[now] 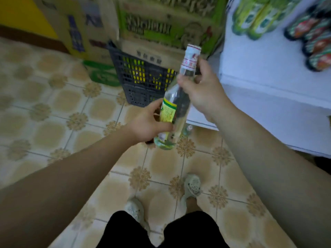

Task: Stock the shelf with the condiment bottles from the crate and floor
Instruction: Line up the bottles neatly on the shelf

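Bottle (176, 104) of clear condiment hangs above the tiled floor, left hand (146, 125) curled round its labelled body, right hand (202, 90) gripping the neck. Best to keep it upright and swing right onto the white shelf (250, 68).

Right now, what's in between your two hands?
In the head view, the clear bottle spans it: the left hand grips its labelled body, the right hand its neck.
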